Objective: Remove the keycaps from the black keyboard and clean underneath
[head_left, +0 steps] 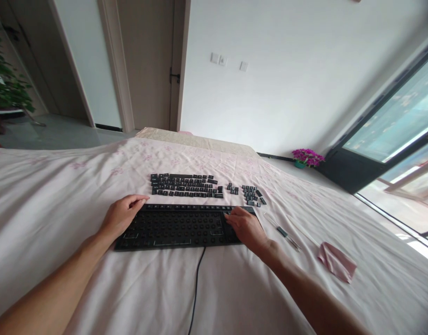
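Note:
A black keyboard [186, 228] lies flat on the bedsheet, most of its keycaps off and the top row still in place. My left hand [123, 215] is at its upper left corner, with thumb and fingertips drawn together; anything between them is too small to make out. Over the right part of the keyboard, my right hand [247, 226] has its fingers closed and its fingertips at the deck. What they pinch is hidden. Behind the keyboard, loose black keycaps [186, 187] lie in rows, with smaller groups of keycaps [249, 194] to the right.
A wire-ended tool with a dark handle [282, 231] lies right of the keyboard. Farther right is a pink cloth piece [337, 262] on a thin stick. The keyboard's cable [197, 284] runs toward me across the sheet [147, 288].

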Tool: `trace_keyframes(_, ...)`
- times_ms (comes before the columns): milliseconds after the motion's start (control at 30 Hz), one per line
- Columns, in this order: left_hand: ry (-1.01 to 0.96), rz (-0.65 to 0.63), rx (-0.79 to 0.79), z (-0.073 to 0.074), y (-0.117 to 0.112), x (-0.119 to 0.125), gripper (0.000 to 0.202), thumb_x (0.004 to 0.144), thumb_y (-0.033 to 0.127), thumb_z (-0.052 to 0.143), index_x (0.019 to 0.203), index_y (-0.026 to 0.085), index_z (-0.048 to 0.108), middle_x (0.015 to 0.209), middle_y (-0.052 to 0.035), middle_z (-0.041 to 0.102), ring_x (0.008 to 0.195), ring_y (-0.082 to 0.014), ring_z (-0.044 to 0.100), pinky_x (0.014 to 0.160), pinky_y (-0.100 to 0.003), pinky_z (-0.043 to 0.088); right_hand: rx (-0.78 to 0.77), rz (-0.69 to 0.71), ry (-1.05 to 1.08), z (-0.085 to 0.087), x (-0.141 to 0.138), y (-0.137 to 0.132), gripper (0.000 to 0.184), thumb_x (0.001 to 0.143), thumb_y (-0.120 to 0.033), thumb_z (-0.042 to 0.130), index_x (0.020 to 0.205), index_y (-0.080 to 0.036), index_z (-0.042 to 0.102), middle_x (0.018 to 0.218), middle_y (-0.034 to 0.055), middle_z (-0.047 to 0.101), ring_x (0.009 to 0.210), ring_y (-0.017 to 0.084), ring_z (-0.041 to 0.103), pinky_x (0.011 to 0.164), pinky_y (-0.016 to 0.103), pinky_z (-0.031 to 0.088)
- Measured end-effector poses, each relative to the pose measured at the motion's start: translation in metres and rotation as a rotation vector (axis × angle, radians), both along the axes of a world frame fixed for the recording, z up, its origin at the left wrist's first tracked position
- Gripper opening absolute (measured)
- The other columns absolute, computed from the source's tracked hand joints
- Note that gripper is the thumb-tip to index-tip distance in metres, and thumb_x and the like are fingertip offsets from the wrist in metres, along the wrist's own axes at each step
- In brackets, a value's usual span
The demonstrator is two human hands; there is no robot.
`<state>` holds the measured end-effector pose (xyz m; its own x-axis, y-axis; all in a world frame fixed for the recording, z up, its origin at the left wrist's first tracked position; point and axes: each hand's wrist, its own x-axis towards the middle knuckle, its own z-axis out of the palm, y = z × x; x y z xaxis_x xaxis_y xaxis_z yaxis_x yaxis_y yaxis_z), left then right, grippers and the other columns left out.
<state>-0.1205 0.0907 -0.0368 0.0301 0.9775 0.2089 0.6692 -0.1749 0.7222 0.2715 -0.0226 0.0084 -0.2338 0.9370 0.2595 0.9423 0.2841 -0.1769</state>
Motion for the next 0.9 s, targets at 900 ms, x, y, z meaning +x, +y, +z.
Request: trace_keyframes(900,0.018,-0.009,-0.010,0.002,-0.002,0.000,0.037,0.084,0.046,0.048,0.102,0.026,0.073,0.108,0.0009,0.074,0.102,-0.0212,0.066,0.087,-0.024,0.046,-0.030,0.019,-0.320,0.011,-0.017,-0.022,0.036,0.086,-0.007,0.049,0.115,-0.022,0.064,0.096,0.0077,0.060,0.089,0.020,0.051,0.075,0.031,0.035)
